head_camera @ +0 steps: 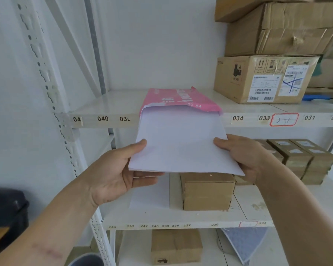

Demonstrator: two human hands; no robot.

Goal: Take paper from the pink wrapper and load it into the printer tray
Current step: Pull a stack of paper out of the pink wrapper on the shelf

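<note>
A pink wrapper point(178, 99) lies on the upper shelf point(108, 104), its open end facing me. A stack of white paper point(181, 144) sticks halfway out of it, past the shelf's front edge. My left hand point(113, 169) grips the stack's near left corner, thumb on top and fingers underneath. My right hand point(240, 152) holds the near right edge the same way. No printer or tray is in view.
Cardboard boxes point(265, 79) are stacked at the upper shelf's right. On the lower shelf sit a brown box point(207, 191), a loose white sheet point(152, 194) and several small boxes point(300, 158). A perforated shelf post point(52, 104) stands left. A dark object point(6, 214) is at far left.
</note>
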